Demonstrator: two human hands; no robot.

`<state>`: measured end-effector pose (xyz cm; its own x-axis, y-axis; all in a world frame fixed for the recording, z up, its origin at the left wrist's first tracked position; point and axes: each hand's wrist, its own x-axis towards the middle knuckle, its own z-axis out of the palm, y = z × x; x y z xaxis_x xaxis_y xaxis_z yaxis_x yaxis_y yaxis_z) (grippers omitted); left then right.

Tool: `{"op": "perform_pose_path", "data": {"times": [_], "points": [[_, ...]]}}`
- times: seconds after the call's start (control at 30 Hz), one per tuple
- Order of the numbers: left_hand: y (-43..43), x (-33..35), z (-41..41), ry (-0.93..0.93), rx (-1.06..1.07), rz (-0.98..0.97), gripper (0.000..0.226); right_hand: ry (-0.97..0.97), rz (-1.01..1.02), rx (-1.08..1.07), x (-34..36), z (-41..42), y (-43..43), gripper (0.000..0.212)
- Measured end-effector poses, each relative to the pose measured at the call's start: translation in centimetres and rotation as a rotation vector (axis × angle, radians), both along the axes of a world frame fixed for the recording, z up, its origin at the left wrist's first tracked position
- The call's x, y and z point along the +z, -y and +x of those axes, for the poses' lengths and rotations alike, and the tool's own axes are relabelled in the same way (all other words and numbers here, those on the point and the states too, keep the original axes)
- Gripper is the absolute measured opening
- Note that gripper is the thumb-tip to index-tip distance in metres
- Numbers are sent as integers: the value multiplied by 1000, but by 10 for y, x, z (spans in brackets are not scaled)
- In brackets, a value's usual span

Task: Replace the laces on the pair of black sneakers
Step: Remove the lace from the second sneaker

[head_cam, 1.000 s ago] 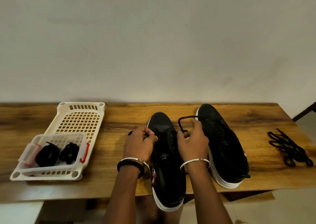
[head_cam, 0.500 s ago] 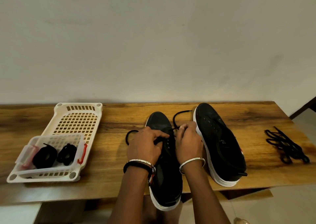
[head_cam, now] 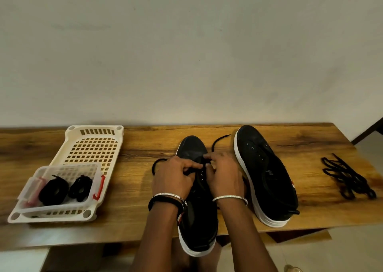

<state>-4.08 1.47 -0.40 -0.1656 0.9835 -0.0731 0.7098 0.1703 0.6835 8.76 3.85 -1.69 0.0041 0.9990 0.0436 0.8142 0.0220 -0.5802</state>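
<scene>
- White slotted basket (head_cam: 93,149): stands on the wooden table (head_cam: 128,188), at 9 o'clock from your hands. A clear tub (head_cam: 62,207) in its near end holds two coiled black laces (head_cam: 54,191), judged to be fresh stock.
- Left hand (head_cam: 172,178): your fingers are curled and pinch the black lace (head_cam: 215,144) over the eyelet row. One slack loop lies on the table at 10 o'clock from this hand.
- Centre sneaker (head_cam: 199,220): the toe points to 12 o'clock and the heel overhangs the near table edge. Only the toe-end eyelets appear threaded; those below show bare.
- Right hand (head_cam: 224,176): your fingertips pinch the same lace at the toe end of the eyelets. A second loop arcs toward 1 o'clock.
- Right-side sneaker (head_cam: 267,180): lies just beside your right hand at 3 o'clock, all eyelets empty.
- Heap of loose black laces (head_cam: 348,178): lies well apart, farther along 3 o'clock, judged to be the removed pair.
- Progress, as judged: stripping is done and the first sneaker is barely begun. The second is untouched.
</scene>
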Motion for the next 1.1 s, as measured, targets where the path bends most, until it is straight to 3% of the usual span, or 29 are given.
{"op": "perform_pose_path", "data": {"times": [0.13, 0.43, 0.57, 0.7, 0.87, 0.97, 1.1], "points": [[1, 0, 1, -5, 13, 1, 30, 66, -43, -45, 1, -2, 0, 16], [1, 4, 0, -41, 18, -34, 30, 49, 5, -108, 0, -7, 9, 17], [2, 5, 1, -72, 38, -38, 25, -144, 74, -295, -2, -5, 8, 30], [3, 6, 0, -59, 48, -39, 26, -459, 20, -529, -8, 1, 3, 25], [3, 5, 0, -7, 48, -51, 26, -187, 146, -214, 2, 9, 2, 22], [2, 4, -1, 12, 42, -54, 26, -66, 100, -11, 3, 5, 2, 24], [3, 5, 0, -7, 38, -48, 26, 74, -24, -10, 2, -4, 2, 12]]}}
